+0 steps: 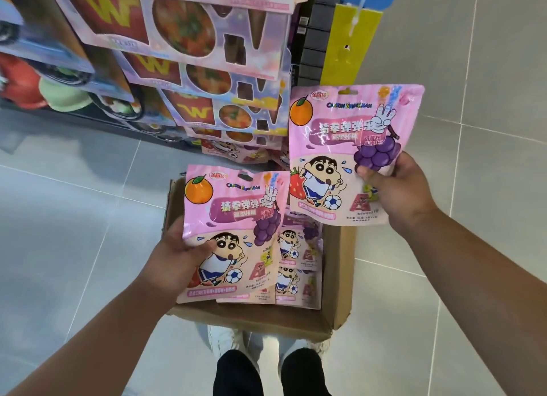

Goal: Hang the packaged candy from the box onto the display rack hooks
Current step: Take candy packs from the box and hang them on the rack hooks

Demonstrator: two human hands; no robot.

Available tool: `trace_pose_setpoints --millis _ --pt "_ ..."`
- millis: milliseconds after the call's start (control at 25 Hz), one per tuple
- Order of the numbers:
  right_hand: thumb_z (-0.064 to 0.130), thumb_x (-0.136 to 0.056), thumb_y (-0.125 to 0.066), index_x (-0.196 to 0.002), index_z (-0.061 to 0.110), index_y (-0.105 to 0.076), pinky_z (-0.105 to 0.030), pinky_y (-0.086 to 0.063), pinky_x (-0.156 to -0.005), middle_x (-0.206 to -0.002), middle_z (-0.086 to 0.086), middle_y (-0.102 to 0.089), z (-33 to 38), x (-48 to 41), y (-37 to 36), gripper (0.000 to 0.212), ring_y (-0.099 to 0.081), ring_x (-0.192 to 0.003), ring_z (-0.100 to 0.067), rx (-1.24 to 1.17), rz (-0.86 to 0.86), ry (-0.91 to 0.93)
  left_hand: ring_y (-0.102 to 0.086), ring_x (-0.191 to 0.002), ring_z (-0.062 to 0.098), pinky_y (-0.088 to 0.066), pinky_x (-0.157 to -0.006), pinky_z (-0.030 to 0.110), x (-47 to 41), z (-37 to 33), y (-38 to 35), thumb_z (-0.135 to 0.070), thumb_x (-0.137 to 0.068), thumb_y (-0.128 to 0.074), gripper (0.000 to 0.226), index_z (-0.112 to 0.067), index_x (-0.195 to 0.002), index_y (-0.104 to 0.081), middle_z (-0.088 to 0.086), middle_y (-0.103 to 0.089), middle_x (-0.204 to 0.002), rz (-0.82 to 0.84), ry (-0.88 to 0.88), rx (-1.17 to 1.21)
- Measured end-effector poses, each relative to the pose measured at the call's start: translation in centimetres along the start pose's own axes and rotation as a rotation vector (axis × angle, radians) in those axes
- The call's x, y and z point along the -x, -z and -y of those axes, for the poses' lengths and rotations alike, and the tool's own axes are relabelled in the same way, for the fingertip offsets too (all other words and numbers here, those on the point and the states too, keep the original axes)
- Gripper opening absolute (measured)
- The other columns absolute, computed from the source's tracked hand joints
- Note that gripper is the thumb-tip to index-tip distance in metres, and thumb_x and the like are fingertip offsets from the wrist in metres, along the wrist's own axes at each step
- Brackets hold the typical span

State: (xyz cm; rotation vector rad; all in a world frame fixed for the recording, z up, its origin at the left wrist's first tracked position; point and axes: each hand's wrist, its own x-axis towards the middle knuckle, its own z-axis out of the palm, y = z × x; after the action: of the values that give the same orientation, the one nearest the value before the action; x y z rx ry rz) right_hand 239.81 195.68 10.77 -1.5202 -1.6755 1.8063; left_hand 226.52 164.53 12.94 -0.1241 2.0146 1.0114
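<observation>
Display rack (183, 37) upper left, crowded with hanging pink card packs. Tiled floor (74, 218) below it.

Left hand (174, 256) over box: fingers (177, 226) curled behind candy pouch (236, 218), thumb pressed on its front, pouch upright.

Cardboard box (254, 318) on floor, flaps open, more matching pouches (299, 265) stacked inside. White shoes (220, 341) just below box.

Right hand (399, 191) higher, near rack's right edge. It pinches second pouch (340, 146) at lower right side, thumb on grape print. Pouch upright, held in air.
</observation>
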Motion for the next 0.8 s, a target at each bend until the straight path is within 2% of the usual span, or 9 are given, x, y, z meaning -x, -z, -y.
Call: trace_pose_setpoints --millis 160,280,360,440,560,640,800 --pt "0.004 -0.082 -0.075 -0.113 0.01 -0.061 -0.031 -0.058 -0.078 -0.107 -0.002 -0.073 0.0 -0.4 -0.1 0.035 -0.07 -0.094 -0.017 0.052 -0.065 0.063 -0.076 -0.087 0.023 -0.061 -0.08 0.052 0.3 0.3 -0.2 -0.014 -0.091 -0.07 0.04 -0.043 -0.116 -0.06 -0.004 -0.077 -0.104 0.024 -0.003 -0.033" --pt "0.005 -0.082 -0.076 -0.112 0.014 -0.061 -0.021 -0.056 -0.075 -0.107 0.001 -0.071 0.2 -0.9 -0.5 0.036 -0.068 -0.094 -0.015 0.058 -0.07 0.1 -0.076 -0.091 0.023 -0.062 -0.078 0.048 0.5 0.0 -0.8 -0.012 -0.092 -0.069 0.049 -0.056 -0.109 -0.058 -0.006 -0.077 -0.105 0.069 -0.028 -0.025" --pt "0.007 -0.082 -0.076 -0.112 0.015 -0.061 -0.012 -0.053 -0.066 -0.106 0.003 -0.071 0.2 -1.2 -0.9 0.035 -0.067 -0.089 -0.01 0.084 -0.072 0.105 -0.076 -0.087 0.018 -0.063 -0.071 0.037 0.6 -0.2 -1.4 -0.009 -0.092 -0.068 0.045 -0.048 -0.112 -0.059 -0.012 -0.077 -0.099 0.085 -0.042 -0.01" --pt "0.009 -0.083 -0.076 -0.11 0.017 -0.06 -0.008 -0.05 -0.061 -0.104 0.004 -0.07 0.2 -1.4 -1.1 0.033 -0.065 -0.084 -0.006 0.101 -0.08 0.103 -0.076 -0.086 0.013 -0.062 -0.067 0.03 0.7 -0.6 -2.1 -0.007 -0.092 -0.067 0.043 -0.039 -0.119 -0.059 -0.013 -0.077 -0.097 0.102 -0.044 0.015" --pt "0.009 -0.084 -0.074 -0.112 0.014 -0.06 -0.006 -0.046 -0.054 -0.101 0.004 -0.068 -0.1 -1.7 -1.3 0.032 -0.061 -0.077 0.0 0.112 -0.089 0.074 -0.076 -0.085 0.012 -0.062 -0.064 0.028 0.8 -1.0 -2.7 -0.007 -0.092 -0.067 0.041 -0.037 -0.119 -0.058 -0.012 -0.077 -0.099 0.127 -0.048 0.034" --pt "0.01 -0.085 -0.074 -0.113 0.013 -0.06 -0.006 -0.046 -0.053 -0.104 0.002 -0.067 -0.1 -2.0 -1.4 0.032 -0.061 -0.078 -0.002 0.12 -0.101 0.062 -0.076 -0.084 0.01 -0.06 -0.06 0.024 0.9 -1.4 -3.1 -0.009 -0.091 -0.067 0.039 -0.038 -0.116 -0.058 -0.013 -0.077 -0.097 0.141 -0.047 0.055" --pt "0.013 -0.084 -0.075 -0.113 0.014 -0.061 -0.018 -0.048 -0.069 -0.109 0.0 -0.067 -0.5 -2.9 -1.6 0.033 -0.061 -0.09 -0.013 0.165 -0.114 0.05 -0.076 -0.086 0.013 -0.062 -0.063 0.027 0.6 -2.0 -3.2 -0.01 -0.091 -0.067 0.038 -0.036 -0.118 -0.059 -0.01 -0.077 -0.1 0.143 -0.061 0.084"
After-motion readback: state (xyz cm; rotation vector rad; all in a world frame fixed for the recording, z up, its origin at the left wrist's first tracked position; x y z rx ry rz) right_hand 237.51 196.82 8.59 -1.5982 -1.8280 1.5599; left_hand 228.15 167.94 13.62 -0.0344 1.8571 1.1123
